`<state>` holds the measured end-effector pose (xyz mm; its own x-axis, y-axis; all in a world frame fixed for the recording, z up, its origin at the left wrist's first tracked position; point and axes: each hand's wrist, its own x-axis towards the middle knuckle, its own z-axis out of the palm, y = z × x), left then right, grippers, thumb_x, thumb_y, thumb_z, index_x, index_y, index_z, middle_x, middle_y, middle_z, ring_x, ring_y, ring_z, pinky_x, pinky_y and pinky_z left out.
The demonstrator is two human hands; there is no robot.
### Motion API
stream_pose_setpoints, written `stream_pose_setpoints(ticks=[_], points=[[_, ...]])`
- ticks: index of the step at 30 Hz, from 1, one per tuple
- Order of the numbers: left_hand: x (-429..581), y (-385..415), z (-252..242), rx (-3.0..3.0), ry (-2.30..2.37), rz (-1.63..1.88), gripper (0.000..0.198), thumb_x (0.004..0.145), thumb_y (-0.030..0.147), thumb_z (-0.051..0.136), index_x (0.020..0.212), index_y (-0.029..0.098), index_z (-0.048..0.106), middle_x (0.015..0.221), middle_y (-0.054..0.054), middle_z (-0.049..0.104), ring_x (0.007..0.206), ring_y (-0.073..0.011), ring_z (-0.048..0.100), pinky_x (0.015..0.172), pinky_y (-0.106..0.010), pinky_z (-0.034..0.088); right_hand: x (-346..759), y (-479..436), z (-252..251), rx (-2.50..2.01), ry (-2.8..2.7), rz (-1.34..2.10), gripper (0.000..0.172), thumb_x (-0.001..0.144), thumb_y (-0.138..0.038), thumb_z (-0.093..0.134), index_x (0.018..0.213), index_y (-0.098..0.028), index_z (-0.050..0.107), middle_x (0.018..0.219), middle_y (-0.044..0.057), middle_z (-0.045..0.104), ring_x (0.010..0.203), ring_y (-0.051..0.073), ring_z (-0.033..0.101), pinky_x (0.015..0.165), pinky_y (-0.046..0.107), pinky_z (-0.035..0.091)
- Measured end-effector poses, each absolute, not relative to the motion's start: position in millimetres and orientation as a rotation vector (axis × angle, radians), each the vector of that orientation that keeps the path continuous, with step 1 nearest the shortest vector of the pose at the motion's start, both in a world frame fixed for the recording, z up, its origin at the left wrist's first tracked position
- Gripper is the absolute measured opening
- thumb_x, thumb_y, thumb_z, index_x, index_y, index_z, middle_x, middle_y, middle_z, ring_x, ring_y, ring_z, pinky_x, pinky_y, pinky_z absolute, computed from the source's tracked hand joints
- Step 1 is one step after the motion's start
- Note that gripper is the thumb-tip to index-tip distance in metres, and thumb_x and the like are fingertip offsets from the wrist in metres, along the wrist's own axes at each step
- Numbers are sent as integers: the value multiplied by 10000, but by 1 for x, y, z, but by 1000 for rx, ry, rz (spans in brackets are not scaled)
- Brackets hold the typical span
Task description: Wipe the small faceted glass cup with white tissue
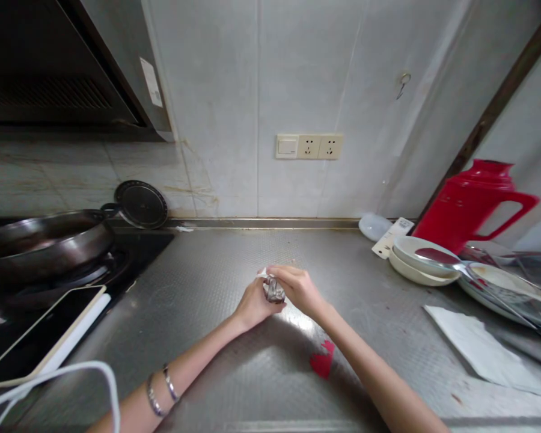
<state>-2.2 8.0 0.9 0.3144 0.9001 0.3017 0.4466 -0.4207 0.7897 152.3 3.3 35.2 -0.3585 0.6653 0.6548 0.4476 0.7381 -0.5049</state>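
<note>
Over the middle of the steel counter (207,361), my left hand (255,304) is wrapped round a small shiny, silvery object (274,291). It looks like glass or foil, and its exact kind is unclear. My right hand (300,288) reaches over from the right, fingers bent and pressed to the far top side of the same object. A bit of white (263,273), perhaps paper or tissue, shows at its upper edge, partly hidden by the fingers. Below my hands, a torn red scrap (323,359) lies on the counter.
On the left, a metal pan (45,240) sits on the stove, with a phone (40,337) and white cable (94,365) nearer me. At right are a red thermos (469,204), stacked bowls (421,273), plates with utensils and a white paper napkin (482,346).
</note>
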Motion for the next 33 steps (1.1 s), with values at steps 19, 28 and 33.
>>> stream_pose_setpoints(ticks=[19, 28, 33], points=[[0, 5, -1, 1755, 1177, 1086, 780, 572, 335, 795, 1217, 163, 392, 995, -74, 660, 848, -206, 645, 770, -317, 489, 158, 19, 32, -1032, -1409, 333, 258, 869, -370, 544, 867, -194, 732, 875, 53, 750, 811, 222, 697, 713, 303, 538], [1, 2, 14, 1668, 1157, 1136, 660, 578, 309, 785, 1124, 149, 449, 899, -48, 666, 778, -182, 646, 705, -284, 496, 144, 7, 19, -840, -1634, 179, 220, 889, -228, 515, 988, -242, 711, 964, 50, 742, 889, 211, 707, 798, 313, 560], [-2, 12, 6, 1587, 1173, 1198, 605, 567, 314, 797, 1064, 169, 484, 831, -22, 666, 739, -179, 650, 640, -273, 498, 139, 0, 29, -854, -1542, 308, 189, 871, -283, 554, 864, -211, 729, 854, 47, 751, 779, 201, 710, 720, 294, 563]])
